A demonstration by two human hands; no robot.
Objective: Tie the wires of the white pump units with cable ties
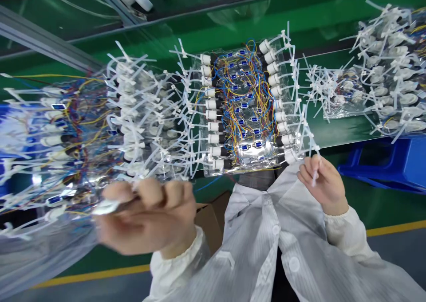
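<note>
My left hand is closed around the near edge of a clear plastic sheet loaded with white cylindrical parts, coloured wires and white cable ties; the hand and sheet are smeared by motion. My right hand pinches a single white cable tie beside the right end of a second loaded sheet, which lies flat on the green belt. That sheet carries two rows of white-and-black parts with blue, yellow and red wires between them.
More bundles of tied white parts lie on the belt to the right. A blue bin sits below the belt edge at right. A cardboard box stands below me. A yellow floor line runs across the bottom.
</note>
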